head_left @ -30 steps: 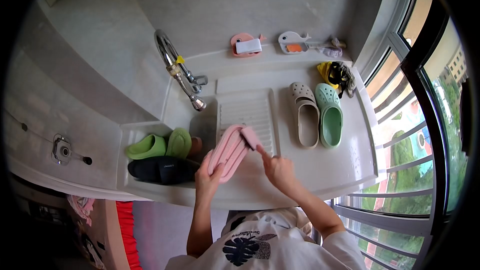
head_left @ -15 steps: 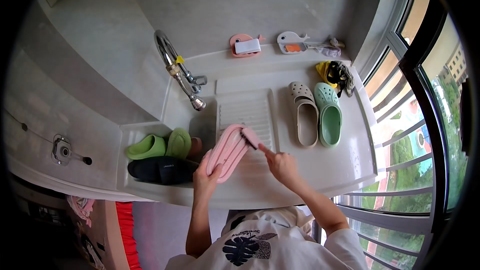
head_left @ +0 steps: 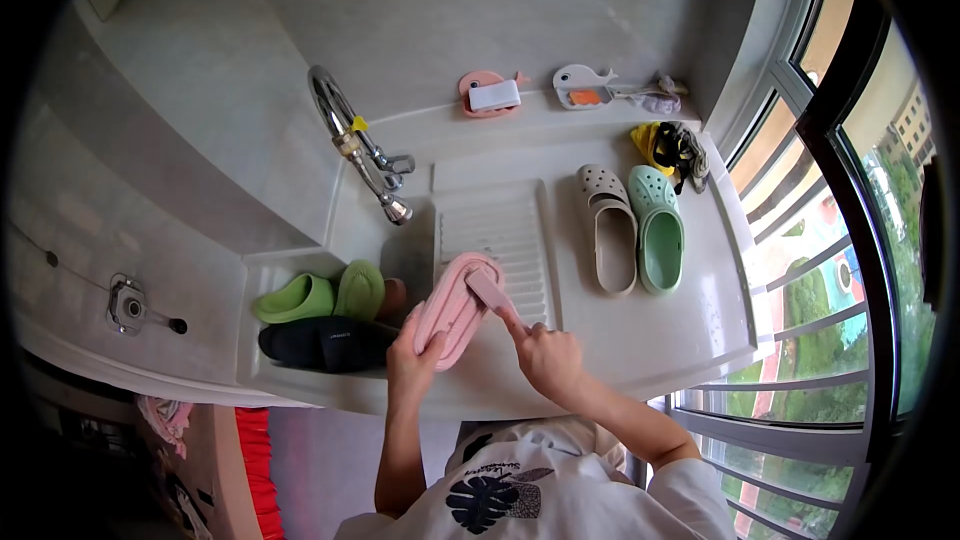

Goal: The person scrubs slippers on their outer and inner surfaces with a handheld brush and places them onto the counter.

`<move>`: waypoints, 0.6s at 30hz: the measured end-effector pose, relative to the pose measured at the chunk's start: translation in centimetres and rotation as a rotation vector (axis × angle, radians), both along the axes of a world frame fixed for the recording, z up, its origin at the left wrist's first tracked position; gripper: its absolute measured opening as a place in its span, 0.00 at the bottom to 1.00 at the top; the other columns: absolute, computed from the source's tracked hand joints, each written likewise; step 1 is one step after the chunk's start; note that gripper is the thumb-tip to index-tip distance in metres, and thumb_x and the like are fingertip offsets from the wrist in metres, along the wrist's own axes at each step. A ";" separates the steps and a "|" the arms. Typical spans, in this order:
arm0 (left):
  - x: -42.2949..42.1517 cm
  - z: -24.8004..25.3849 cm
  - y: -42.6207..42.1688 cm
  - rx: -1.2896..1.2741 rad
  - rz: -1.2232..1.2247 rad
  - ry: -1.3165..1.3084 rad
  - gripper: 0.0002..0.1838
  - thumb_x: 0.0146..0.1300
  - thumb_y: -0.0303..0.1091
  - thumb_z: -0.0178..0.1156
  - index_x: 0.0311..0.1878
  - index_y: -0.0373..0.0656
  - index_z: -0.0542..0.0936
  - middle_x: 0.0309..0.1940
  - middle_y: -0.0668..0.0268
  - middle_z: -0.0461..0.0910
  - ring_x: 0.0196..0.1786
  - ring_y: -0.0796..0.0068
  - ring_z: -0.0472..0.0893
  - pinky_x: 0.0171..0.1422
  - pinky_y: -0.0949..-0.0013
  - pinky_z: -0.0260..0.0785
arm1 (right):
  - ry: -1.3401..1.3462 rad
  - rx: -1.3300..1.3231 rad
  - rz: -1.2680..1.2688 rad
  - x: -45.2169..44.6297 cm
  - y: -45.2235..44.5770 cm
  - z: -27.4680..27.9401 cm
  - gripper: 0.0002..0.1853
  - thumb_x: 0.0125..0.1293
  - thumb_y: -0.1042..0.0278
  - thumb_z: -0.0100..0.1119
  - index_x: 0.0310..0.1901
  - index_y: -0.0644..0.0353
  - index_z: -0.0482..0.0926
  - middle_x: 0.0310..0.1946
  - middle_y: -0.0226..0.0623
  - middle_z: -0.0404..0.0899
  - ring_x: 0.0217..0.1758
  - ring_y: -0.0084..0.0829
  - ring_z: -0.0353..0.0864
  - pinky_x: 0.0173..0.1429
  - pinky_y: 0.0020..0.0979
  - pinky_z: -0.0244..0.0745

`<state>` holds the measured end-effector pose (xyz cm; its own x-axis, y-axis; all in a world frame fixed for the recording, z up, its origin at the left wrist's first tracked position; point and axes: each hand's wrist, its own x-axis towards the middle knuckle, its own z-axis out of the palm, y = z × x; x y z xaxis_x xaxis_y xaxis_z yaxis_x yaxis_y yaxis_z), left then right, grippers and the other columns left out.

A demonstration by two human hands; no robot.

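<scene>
My left hand [head_left: 412, 352] grips a pink slipper [head_left: 447, 325] by its lower left edge, with the sole turned up toward me. In my right hand [head_left: 548, 358] is a pink scrubbing brush [head_left: 488, 290], its head lying against the upper part of the sole. The fingers are closed on the brush's handle and the index finger stretches along it. The bristles are hidden beneath the brush head. Both hands are above the front of the white sink, near its ribbed washboard [head_left: 495, 220].
Left in the basin lie green slippers [head_left: 305, 298] and a black slide [head_left: 325, 343], below a chrome faucet [head_left: 360, 145]. A beige clog [head_left: 612, 240] and a mint clog [head_left: 660, 240] stand on the right. Whale-shaped soap dishes [head_left: 478, 82] line the back ledge.
The brush has moved left and slightly down, from the sole's right edge onto its upper middle. My right hand has shifted left and down with it. The slipper has tilted a little.
</scene>
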<state>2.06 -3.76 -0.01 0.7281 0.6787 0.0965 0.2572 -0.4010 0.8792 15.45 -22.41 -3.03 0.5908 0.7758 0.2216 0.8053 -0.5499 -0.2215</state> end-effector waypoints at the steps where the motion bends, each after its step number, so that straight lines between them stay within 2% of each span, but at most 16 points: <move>1: 0.0 0.0 0.0 -0.037 0.013 0.002 0.31 0.62 0.33 0.68 0.67 0.37 0.73 0.56 0.48 0.82 0.57 0.63 0.83 0.62 0.66 0.72 | -0.029 -0.012 0.027 -0.2 -0.1 -0.1 0.33 0.65 0.71 0.52 0.74 0.44 0.66 0.19 0.38 0.78 0.16 0.39 0.78 0.20 0.41 0.73; 5: -0.2 -0.3 0.2 -0.034 0.018 0.012 0.30 0.62 0.33 0.68 0.67 0.36 0.73 0.56 0.48 0.82 0.57 0.63 0.83 0.62 0.66 0.72 | 0.018 0.011 -0.060 2.9 0.5 -1.7 0.34 0.65 0.71 0.53 0.75 0.45 0.64 0.19 0.38 0.78 0.16 0.38 0.78 0.20 0.40 0.74; 9: -0.2 -0.5 0.3 0.005 -0.004 -0.012 0.30 0.62 0.32 0.68 0.67 0.36 0.74 0.56 0.48 0.82 0.57 0.64 0.83 0.62 0.66 0.72 | 0.018 0.014 0.051 -0.4 0.0 1.2 0.31 0.66 0.70 0.53 0.72 0.46 0.69 0.17 0.37 0.77 0.16 0.38 0.78 0.20 0.40 0.73; 11: -0.2 -1.0 0.7 -0.079 0.024 -0.032 0.29 0.62 0.32 0.68 0.66 0.36 0.74 0.55 0.48 0.82 0.57 0.63 0.83 0.61 0.66 0.72 | 0.051 0.033 0.059 0.7 0.1 -0.1 0.30 0.66 0.69 0.53 0.71 0.44 0.69 0.18 0.38 0.78 0.16 0.39 0.79 0.20 0.41 0.74; 13: -0.2 -0.8 0.5 -0.084 0.026 -0.016 0.29 0.62 0.33 0.68 0.66 0.36 0.74 0.55 0.48 0.82 0.57 0.63 0.83 0.61 0.65 0.72 | 0.070 0.075 -0.058 2.8 0.6 -1.6 0.31 0.66 0.69 0.54 0.73 0.42 0.68 0.19 0.40 0.79 0.17 0.38 0.79 0.21 0.41 0.74; 15: -0.1 -0.3 0.2 -0.086 0.027 0.000 0.29 0.62 0.33 0.68 0.66 0.36 0.74 0.55 0.48 0.82 0.57 0.63 0.83 0.62 0.65 0.72 | 0.123 0.029 -0.090 3.1 0.9 -1.4 0.32 0.66 0.70 0.53 0.73 0.40 0.68 0.21 0.41 0.81 0.17 0.39 0.80 0.20 0.42 0.73; 17: 0.0 0.0 0.1 -0.030 0.026 0.000 0.29 0.62 0.33 0.68 0.66 0.36 0.74 0.55 0.48 0.82 0.57 0.62 0.83 0.61 0.65 0.73 | 0.061 -0.063 -0.010 1.2 0.7 0.9 0.35 0.66 0.73 0.49 0.77 0.47 0.61 0.21 0.40 0.80 0.19 0.39 0.82 0.23 0.41 0.78; 18: -0.1 -0.1 0.1 -0.031 0.027 0.002 0.29 0.62 0.33 0.68 0.66 0.36 0.74 0.55 0.48 0.82 0.57 0.62 0.83 0.61 0.65 0.73 | 0.062 -0.146 -0.002 0.0 0.7 1.9 0.36 0.66 0.73 0.48 0.77 0.44 0.60 0.22 0.40 0.81 0.21 0.40 0.83 0.23 0.42 0.78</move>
<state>1.93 -3.66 -0.12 0.7100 0.7004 0.0739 0.2690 -0.3667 0.8906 15.44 -21.68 -1.13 0.6014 0.7959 0.0701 0.7915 -0.5815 -0.1883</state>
